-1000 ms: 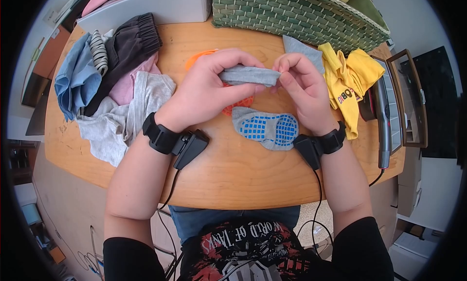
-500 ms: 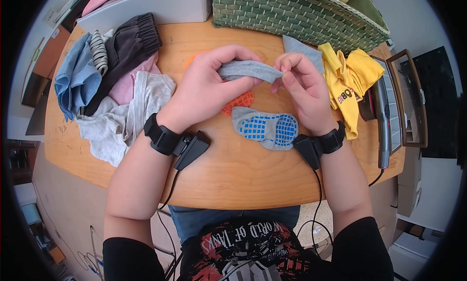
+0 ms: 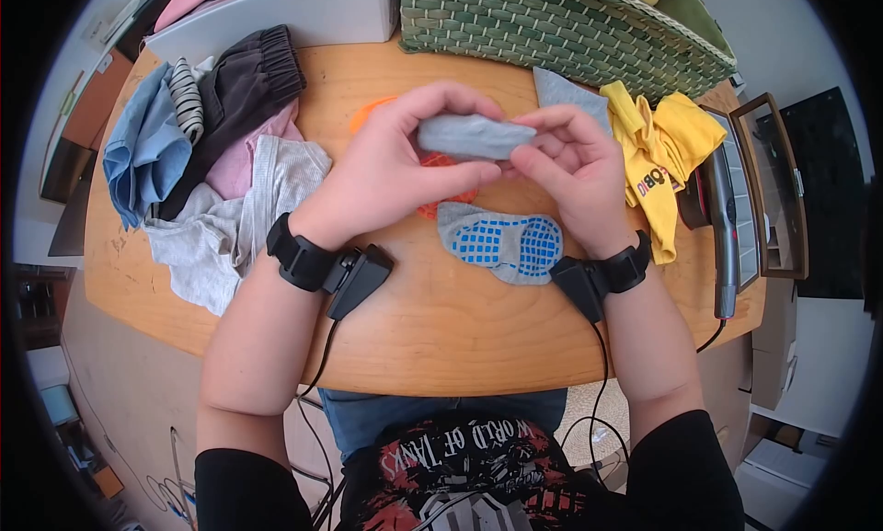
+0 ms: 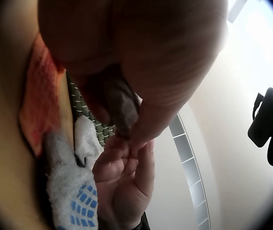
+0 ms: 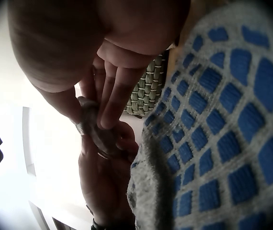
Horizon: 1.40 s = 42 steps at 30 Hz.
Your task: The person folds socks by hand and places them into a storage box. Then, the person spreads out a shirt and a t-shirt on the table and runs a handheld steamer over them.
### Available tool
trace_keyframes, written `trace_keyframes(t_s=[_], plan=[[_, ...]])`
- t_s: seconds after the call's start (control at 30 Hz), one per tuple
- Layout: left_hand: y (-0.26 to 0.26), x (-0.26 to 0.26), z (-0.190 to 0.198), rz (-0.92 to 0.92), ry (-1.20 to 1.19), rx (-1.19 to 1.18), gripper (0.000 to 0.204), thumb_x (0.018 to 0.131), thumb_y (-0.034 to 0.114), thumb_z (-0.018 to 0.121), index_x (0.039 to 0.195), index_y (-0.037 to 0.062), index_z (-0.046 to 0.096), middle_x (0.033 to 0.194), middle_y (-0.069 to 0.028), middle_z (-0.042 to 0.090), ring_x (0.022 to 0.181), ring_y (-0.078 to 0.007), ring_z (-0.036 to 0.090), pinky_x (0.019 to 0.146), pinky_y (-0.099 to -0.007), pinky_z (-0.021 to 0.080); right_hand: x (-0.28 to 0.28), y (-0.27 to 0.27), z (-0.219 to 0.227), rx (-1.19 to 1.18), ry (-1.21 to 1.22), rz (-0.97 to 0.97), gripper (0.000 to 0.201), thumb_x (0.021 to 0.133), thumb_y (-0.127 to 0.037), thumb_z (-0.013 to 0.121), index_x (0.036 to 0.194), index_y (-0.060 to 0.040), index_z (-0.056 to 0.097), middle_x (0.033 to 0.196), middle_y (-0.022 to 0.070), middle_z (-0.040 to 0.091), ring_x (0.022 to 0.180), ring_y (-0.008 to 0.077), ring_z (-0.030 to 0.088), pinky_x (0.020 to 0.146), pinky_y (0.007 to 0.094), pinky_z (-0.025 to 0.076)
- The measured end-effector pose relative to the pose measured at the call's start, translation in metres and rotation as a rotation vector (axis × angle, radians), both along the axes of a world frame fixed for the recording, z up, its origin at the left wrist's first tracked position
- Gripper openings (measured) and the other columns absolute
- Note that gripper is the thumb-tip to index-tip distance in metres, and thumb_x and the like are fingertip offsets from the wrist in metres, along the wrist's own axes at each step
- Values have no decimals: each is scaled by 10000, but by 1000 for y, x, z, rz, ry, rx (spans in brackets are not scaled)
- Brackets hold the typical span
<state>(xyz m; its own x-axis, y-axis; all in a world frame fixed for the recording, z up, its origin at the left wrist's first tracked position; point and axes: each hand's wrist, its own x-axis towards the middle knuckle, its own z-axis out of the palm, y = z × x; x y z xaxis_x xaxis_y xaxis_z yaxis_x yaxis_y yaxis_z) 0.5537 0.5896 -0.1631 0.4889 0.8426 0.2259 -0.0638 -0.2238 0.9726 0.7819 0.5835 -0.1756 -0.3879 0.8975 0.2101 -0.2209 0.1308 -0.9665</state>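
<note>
Both hands hold a grey sock (image 3: 474,137), bunched into a narrow roll, above the far half of the wooden table. My left hand (image 3: 377,168) grips one end, thumb along the near side and fingers over the far side. At the other end my right hand (image 3: 581,172) pinches the sock between thumb and fingers. On the table below lies a grey sock with blue grip squares (image 3: 506,241), close to the right wrist. An orange textured sock (image 3: 443,195) shows partly beneath the hands, the rest hidden by the left hand.
Left lies a clothes heap with blue denim (image 3: 147,159), dark trousers (image 3: 244,90) and a light grey garment (image 3: 207,241). Right are a yellow garment (image 3: 667,140), grey cloth (image 3: 570,99) and a corded styling tool (image 3: 725,237). A green woven basket (image 3: 552,30) and white bin (image 3: 303,21) stand behind.
The grey sock has turned in the hands and now looks more compact and thicker. My right fingers have moved slightly left, further onto its end.
</note>
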Motion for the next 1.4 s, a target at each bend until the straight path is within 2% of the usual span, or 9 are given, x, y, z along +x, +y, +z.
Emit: trace_keyframes(t_s=[0.07,0.2,0.4,0.5,1.0,1.1,1.17,1.27,1.4], plan=[[2,1,-3,13,-295,-169,330,910,-3,721,1222,13,616,1189,-38,654,1101,-110,620,965,-270,510,0,2,0,6,34,-38,322,931,57,669,1232,25,561,1166,99,633,1076,148,651,895,283,565],[7,-4,-3,38,-246,-265,344,915,-27,708,1243,10,611,1191,-38,652,1109,-111,623,962,-265,510,-5,4,-4,20,79,-119,321,938,39,670,1238,24,557,1190,101,634,1101,166,649,916,302,573],[7,-2,-9,-4,-233,-131,318,951,31,688,1258,10,609,1199,-48,665,1101,-102,624,949,-250,512,-6,2,2,-62,78,-103,315,943,32,667,1239,25,559,1202,93,636,1109,164,646,928,305,575],[8,-4,-4,76,-200,-240,323,968,75,682,1275,5,609,1210,-62,671,1088,-99,630,926,-241,517,-3,4,-3,-35,41,-121,300,948,27,665,1232,28,567,1198,92,638,1112,162,645,924,301,576],[7,-5,1,102,-156,-228,312,962,88,693,1253,-6,635,1072,-45,709,978,-89,666,895,-237,541,4,7,-4,6,56,-145,274,937,40,640,1206,31,591,1192,100,647,1113,155,639,909,298,566],[10,-9,0,169,-169,-325,242,972,120,686,1184,13,646,1027,-32,699,937,-86,673,822,-232,557,5,11,-5,6,81,-174,254,947,19,635,1197,29,591,1186,98,647,1101,151,641,905,299,562],[13,-14,-4,136,-25,-268,164,979,142,678,1091,28,642,992,-26,693,905,-84,679,752,-226,557,6,12,-6,9,90,-183,244,951,11,634,1191,28,592,1185,96,644,1094,149,641,904,298,559],[12,-12,-2,95,-5,-290,126,976,135,679,1034,35,627,975,-27,697,868,-86,685,731,-213,546,6,12,-7,17,93,-178,264,948,4,645,1204,15,580,1180,90,639,1087,141,638,909,292,551],[9,-9,-4,66,-30,-300,137,979,140,680,1046,31,632,961,-20,701,865,-88,691,733,-213,550,1,9,-7,11,69,-157,341,922,11,686,1237,-9,558,1175,83,636,1095,136,632,917,287,544]])
